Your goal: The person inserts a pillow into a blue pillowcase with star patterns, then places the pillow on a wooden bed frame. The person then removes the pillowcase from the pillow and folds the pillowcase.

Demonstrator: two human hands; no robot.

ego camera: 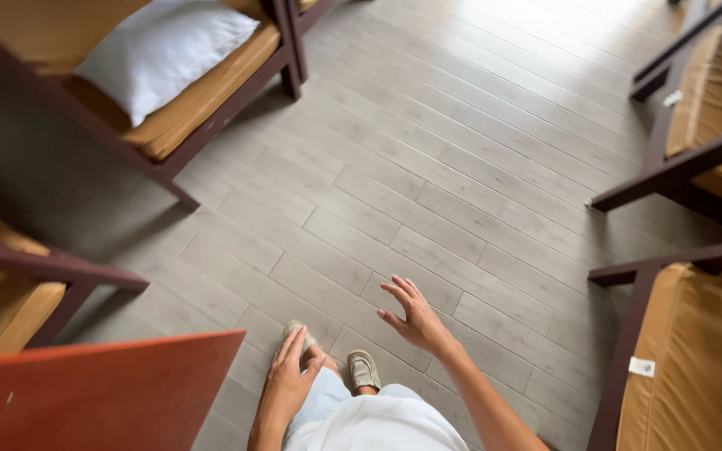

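Observation:
I look down at a grey plank floor (pixel 428 167) between wooden beds. My left hand (pixel 287 380) hangs low beside my leg, fingers loosely apart, holding nothing. My right hand (pixel 413 316) is stretched forward over the floor with its fingers spread and nothing in it. Below the hands I see my two light-coloured shoes (pixel 363 369) and pale trousers. Nearest to my left hand is a reddish-orange board (pixel 102 388) at the lower left.
A dark wooden bed frame (pixel 211 125) with a tan mattress and a white pillow (pixel 160 50) stands at the upper left. More tan mattresses (pixel 695 359) in dark frames line the right side. Another bed sits at the left edge.

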